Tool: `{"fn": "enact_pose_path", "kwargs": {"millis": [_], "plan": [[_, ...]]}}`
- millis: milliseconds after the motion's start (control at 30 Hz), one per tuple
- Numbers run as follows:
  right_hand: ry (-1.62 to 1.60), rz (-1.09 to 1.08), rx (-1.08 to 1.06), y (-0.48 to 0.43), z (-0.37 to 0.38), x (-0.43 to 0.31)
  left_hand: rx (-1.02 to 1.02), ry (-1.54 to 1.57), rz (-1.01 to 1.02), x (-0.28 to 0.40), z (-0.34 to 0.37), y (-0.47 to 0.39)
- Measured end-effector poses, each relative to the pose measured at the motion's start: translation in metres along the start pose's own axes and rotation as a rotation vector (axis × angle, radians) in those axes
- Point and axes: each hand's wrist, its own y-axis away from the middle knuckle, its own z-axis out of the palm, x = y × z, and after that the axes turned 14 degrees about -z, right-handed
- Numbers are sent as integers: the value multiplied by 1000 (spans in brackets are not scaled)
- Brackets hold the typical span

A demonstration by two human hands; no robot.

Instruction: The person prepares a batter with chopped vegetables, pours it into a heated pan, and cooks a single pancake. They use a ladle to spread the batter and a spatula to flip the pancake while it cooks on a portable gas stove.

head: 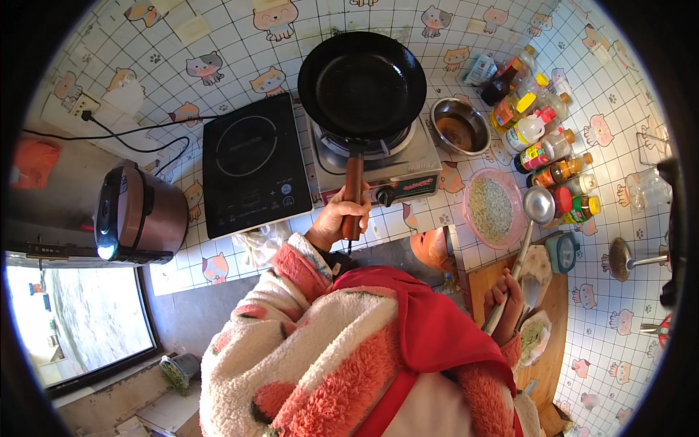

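My left hand (pixel 339 217) grips the brown wooden handle (pixel 354 188) of a black frying pan (pixel 361 87). Its dark inside shines and holds no food. The pan is over the burner of a single gas stove (pixel 377 172); whether it rests there or is lifted I cannot tell. At the right, my right hand (pixel 505 300) is closed around the long handle of a metal ladle (pixel 539 205). The ladle's bowl is up beside a pink plastic bowl (pixel 468 207) of pale, speckled batter-like food (pixel 491 210).
A black induction cooktop (pixel 254 169) and a rice cooker (pixel 144 213) stand to the left. A steel bowl (pixel 460 125) with brown residue is right of the stove. Several condiment bottles (pixel 527 131) line the right wall. A wooden board (pixel 546 338) holds plates.
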Motion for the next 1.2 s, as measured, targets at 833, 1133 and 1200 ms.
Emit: {"fn": "enact_pose_path", "kwargs": {"millis": [833,1133,1200], "plan": [[678,65,1,-7,-29,-7,207,-6,-58,26,18,-1],[812,126,-75,-10,-31,5,220,8,-77,30,21,0],[602,233,-47,-10,-28,0,208,7,-71,30,22,0]]}}
